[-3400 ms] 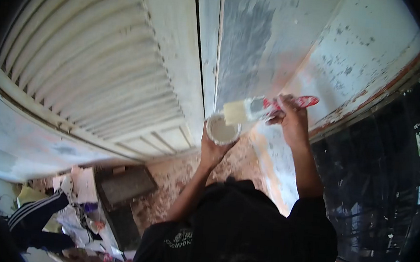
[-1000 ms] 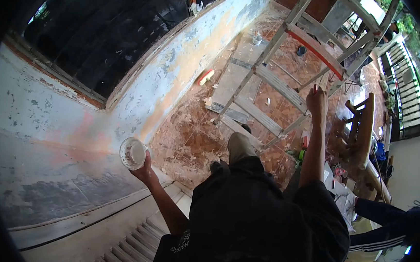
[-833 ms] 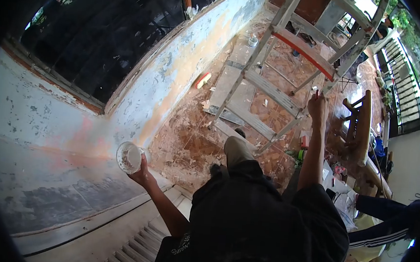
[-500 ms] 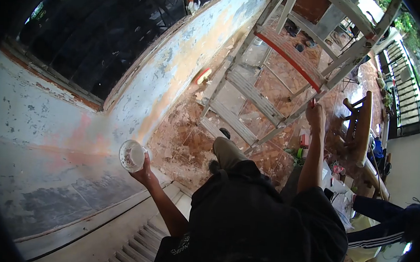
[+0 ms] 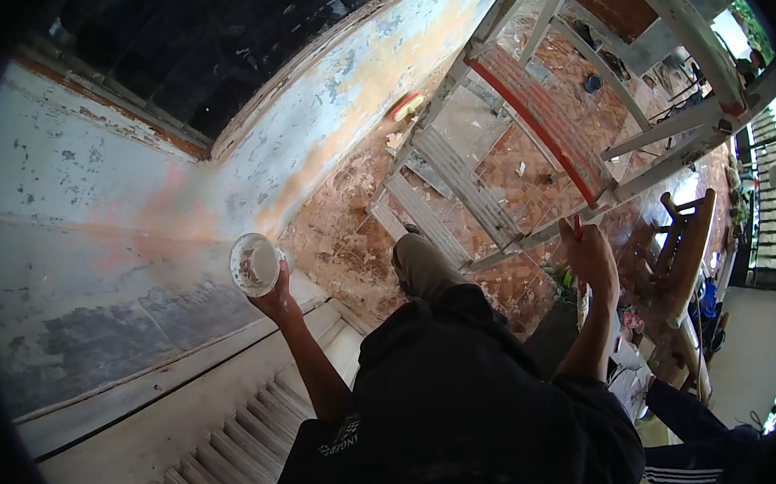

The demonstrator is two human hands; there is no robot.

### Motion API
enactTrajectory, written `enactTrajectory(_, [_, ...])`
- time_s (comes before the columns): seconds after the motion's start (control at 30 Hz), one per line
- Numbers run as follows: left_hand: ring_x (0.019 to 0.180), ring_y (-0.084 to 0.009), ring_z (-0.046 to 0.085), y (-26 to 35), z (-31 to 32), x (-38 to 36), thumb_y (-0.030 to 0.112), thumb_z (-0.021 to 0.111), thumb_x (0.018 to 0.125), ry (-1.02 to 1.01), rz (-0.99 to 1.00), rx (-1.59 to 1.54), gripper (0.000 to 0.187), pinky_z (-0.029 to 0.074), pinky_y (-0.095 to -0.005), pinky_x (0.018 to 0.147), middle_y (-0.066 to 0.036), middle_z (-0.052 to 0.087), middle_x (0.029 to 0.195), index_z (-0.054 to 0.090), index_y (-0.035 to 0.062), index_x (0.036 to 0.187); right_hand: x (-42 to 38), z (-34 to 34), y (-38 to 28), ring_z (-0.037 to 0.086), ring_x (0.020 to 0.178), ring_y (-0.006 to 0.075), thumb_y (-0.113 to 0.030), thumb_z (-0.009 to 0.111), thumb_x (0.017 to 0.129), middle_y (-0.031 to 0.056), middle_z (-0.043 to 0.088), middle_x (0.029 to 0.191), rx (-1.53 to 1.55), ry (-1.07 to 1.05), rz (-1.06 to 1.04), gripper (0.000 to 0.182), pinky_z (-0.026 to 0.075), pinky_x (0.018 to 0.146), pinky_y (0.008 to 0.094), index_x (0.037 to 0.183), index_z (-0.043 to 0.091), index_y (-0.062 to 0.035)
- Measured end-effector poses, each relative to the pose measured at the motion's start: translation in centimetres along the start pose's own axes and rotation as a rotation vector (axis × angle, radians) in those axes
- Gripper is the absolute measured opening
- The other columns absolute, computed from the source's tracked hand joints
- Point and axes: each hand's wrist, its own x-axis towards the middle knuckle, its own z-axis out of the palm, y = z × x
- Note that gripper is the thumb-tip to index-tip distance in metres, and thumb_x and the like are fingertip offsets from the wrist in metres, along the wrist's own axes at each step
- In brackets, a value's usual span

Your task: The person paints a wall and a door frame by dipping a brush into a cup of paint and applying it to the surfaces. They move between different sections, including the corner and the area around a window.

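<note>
big swing round over here

a few secs ago the red-handled brush (image 5: 577, 226) was right at the pale tub (image 5: 254, 265). now they're well apart, so nothing's being dipped. left hand (image 5: 278, 301) has its fingers clamped on the tub, out in front of the patchy wall (image 5: 123, 170). right hand (image 5: 592, 259) grips the handle, bristles hidden. the ladder (image 5: 465, 189) looms closer too; can't tell if that hand touches it.

Holds a cup (image 5: 254, 265), mouth up, in the left hand (image 5: 278, 299) near the patchy wall (image 5: 79, 153) and grips a red handle (image 5: 577, 227) in the right hand (image 5: 592, 259) near the ladder (image 5: 468, 189), one leg (image 5: 431, 267) stretched toward its lowest step.
</note>
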Motion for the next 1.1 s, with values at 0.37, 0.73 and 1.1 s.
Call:
enactTrajectory(0.37, [0.11, -0.0219, 0.053, -2.1, 0.1, 1.8, -0.003, 0.077, 0.067, -0.034, 0.026, 0.05, 0.067, 0.042, -0.0359, 0.097, -0.012, 0.054, 0.123, 0.048, -0.0028, 0.127, 2.6, 0.3, -7.0, 0.063, 0.048, 0.0291, -0.042, 0.051, 0.093, 0.019, 0.055, 0.049, 0.145, -0.059, -0.274, 0.06, 0.047, 0.05, 0.0426, 0.059, 0.057, 0.0077])
enactTrajectory(0.73, [0.114, -0.0235, 0.051, -6.9, 3.3, 11.1, 0.0, 0.084, 0.059, -0.209, 0.049, 0.117, 0.079, 0.039, -0.0376, 0.101, -0.011, 0.053, 0.125, 0.046, 0.0003, 0.128, 7.5, 3.3, -13.0, 0.065, 0.052, 0.0244, -0.046, 0.046, 0.093, 0.0136, 0.062, 0.053, 0.214, -0.177, -0.119, 0.059, 0.052, 0.054, 0.0379, 0.068, 0.064, 0.0051])
enactTrajectory(1.1, [0.106, -0.0219, 0.055, -8.7, 6.1, 19.8, 0.005, 0.085, 0.056, -0.545, -0.112, 0.033, 0.078, 0.044, -0.0369, 0.095, -0.009, 0.057, 0.117, 0.049, 0.0018, 0.124, 4.0, 7.1, -16.9, 0.065, 0.052, 0.0262, -0.042, 0.05, 0.092, 0.0176, 0.062, 0.056, 0.28, -0.149, 0.155, 0.055, 0.051, 0.051, 0.0389, 0.07, 0.064, 0.0062])
